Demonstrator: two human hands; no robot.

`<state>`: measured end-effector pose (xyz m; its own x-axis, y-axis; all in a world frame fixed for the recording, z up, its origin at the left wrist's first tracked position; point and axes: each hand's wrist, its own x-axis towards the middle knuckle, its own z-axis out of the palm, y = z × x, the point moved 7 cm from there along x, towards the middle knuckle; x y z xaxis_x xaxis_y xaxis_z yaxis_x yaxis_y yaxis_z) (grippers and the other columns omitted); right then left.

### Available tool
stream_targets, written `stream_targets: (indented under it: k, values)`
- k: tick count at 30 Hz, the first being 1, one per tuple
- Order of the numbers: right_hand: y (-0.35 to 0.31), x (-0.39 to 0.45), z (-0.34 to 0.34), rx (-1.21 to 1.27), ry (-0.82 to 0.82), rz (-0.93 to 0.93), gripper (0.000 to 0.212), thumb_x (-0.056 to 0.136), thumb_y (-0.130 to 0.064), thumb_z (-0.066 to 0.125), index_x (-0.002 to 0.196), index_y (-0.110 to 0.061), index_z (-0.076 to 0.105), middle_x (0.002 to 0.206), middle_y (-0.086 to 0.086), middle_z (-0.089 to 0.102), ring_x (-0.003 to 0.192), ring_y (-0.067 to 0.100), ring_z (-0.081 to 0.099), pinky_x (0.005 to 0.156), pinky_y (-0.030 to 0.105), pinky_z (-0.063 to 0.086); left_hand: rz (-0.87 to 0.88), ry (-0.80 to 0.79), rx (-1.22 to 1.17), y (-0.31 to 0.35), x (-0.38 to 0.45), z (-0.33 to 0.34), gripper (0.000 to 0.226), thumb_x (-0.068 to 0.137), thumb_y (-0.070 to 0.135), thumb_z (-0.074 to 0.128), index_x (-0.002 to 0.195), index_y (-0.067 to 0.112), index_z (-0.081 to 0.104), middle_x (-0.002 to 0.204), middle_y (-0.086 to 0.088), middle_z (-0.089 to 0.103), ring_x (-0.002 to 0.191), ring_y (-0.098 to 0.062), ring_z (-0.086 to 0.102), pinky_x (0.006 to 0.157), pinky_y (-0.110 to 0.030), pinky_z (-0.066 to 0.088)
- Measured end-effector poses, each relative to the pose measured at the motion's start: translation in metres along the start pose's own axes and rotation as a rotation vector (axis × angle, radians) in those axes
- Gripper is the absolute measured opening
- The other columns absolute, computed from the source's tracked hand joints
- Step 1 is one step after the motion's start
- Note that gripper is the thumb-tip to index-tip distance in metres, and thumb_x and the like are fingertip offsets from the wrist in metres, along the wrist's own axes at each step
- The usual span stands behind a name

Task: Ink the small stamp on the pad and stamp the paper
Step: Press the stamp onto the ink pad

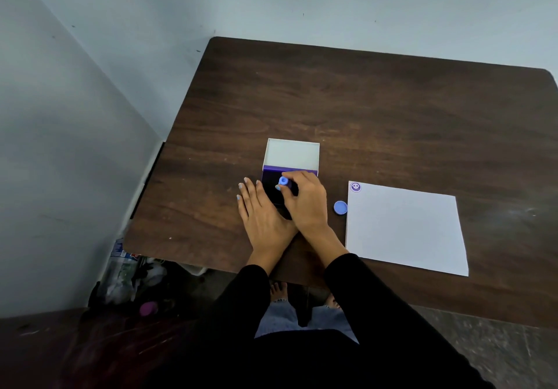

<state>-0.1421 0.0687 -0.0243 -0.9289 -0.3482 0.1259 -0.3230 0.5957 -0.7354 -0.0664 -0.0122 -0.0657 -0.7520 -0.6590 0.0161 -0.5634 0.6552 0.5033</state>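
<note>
- My black sleeves [377,298], lower centre of the frame, reaching up onto the brown table [392,110].
- My left hand [262,216], centre: laid flat, fingers spread, palm down against the near left side of the ink pad [270,186].
- My right hand [305,201], just right of it: fingers pinched around the small stamp [283,181], blue top showing, pressed down on the dark pad.
- Blue cap [340,207], loose on the table, touching the left edge of the paper [404,228].
- Paper, right of centre: one purple smiley print [355,187] at its upper left corner.
- White pad lid [291,153], open, just above my hands.
</note>
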Motion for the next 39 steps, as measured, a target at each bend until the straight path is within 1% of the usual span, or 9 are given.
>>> stream_targets:
  k: [8,11,15,18,22,27,29,34,39]
  values:
    - [0.001,0.005,-0.001,-0.001,-0.017,-0.015,0.023,0.080,-0.014,0.069,0.101,-0.004,0.068,0.102,0.015,0.070,0.098,0.028,0.062,0.085,0.033,0.047,-0.011,-0.015,-0.007,-0.001,0.002,0.002,0.107,0.062,0.071,0.038,0.143,0.001,0.025,0.157,-0.020,0.016,0.148,-0.028,0.006,0.118,-0.038,0.000]
    - [0.001,0.007,0.000,0.018,-0.046,-0.003,0.022,0.080,-0.015,0.070,0.098,-0.003,0.066,0.101,0.015,0.070,0.097,0.026,0.061,0.085,0.031,0.046,-0.013,-0.020,-0.015,-0.001,0.002,0.002,0.108,0.060,0.069,0.044,0.143,0.002,0.025,0.157,-0.020,0.016,0.148,-0.027,0.006,0.118,-0.037,-0.001]
    - [0.000,0.009,0.002,0.039,-0.048,0.019,0.019,0.078,-0.014,0.072,0.089,-0.002,0.063,0.093,0.015,0.068,0.091,0.026,0.059,0.080,0.028,0.043,-0.010,-0.007,-0.017,0.000,0.001,-0.001,0.108,0.059,0.069,0.037,0.142,0.001,0.026,0.157,-0.020,0.016,0.148,-0.028,0.006,0.118,-0.038,-0.001]
    - [0.002,0.008,0.004,0.035,-0.056,0.022,0.019,0.078,-0.011,0.071,0.092,-0.002,0.063,0.097,0.015,0.068,0.094,0.025,0.059,0.081,0.023,0.038,-0.003,-0.007,-0.017,0.001,0.001,-0.002,0.108,0.060,0.069,0.034,0.142,0.001,0.026,0.157,-0.021,0.016,0.148,-0.028,0.006,0.118,-0.039,0.000]
    - [0.004,0.007,0.006,0.008,-0.071,0.009,0.023,0.079,-0.009,0.068,0.100,-0.004,0.064,0.104,0.015,0.068,0.100,0.026,0.058,0.086,0.026,0.040,-0.006,-0.034,-0.009,0.001,0.001,-0.001,0.109,0.059,0.070,0.036,0.144,0.001,0.022,0.157,-0.020,0.013,0.148,-0.028,0.003,0.118,-0.039,-0.001]
    - [0.004,0.015,0.005,0.003,-0.064,0.038,0.020,0.075,-0.016,0.075,0.085,-0.005,0.061,0.088,0.012,0.068,0.087,0.023,0.056,0.077,0.026,0.039,-0.004,-0.040,-0.016,0.000,0.001,0.000,0.113,0.058,0.069,0.049,0.143,0.000,0.023,0.157,-0.021,0.013,0.148,-0.028,0.004,0.118,-0.038,-0.003]
    - [0.004,0.015,0.005,0.003,-0.062,0.049,0.020,0.075,-0.015,0.074,0.085,-0.005,0.060,0.088,0.012,0.067,0.087,0.023,0.056,0.077,0.027,0.039,-0.007,-0.035,-0.014,0.000,0.001,0.000,0.113,0.057,0.070,0.045,0.143,0.000,0.023,0.157,-0.021,0.014,0.148,-0.028,0.004,0.118,-0.038,-0.003]
    - [0.003,0.008,0.006,-0.008,-0.069,0.029,0.022,0.078,-0.008,0.069,0.098,-0.004,0.064,0.101,0.015,0.068,0.098,0.026,0.058,0.086,0.029,0.043,-0.008,-0.023,-0.027,0.000,0.001,0.000,0.110,0.059,0.069,0.034,0.144,0.001,0.023,0.157,-0.021,0.014,0.148,-0.028,0.004,0.119,-0.040,-0.001]
    - [0.003,0.016,0.004,-0.041,-0.062,0.058,0.019,0.076,-0.015,0.074,0.086,-0.004,0.063,0.089,0.014,0.069,0.087,0.026,0.057,0.077,0.033,0.044,-0.005,-0.014,-0.030,0.001,0.001,-0.001,0.114,0.055,0.073,0.036,0.143,0.001,0.023,0.157,-0.020,0.014,0.148,-0.027,0.004,0.118,-0.038,-0.002]
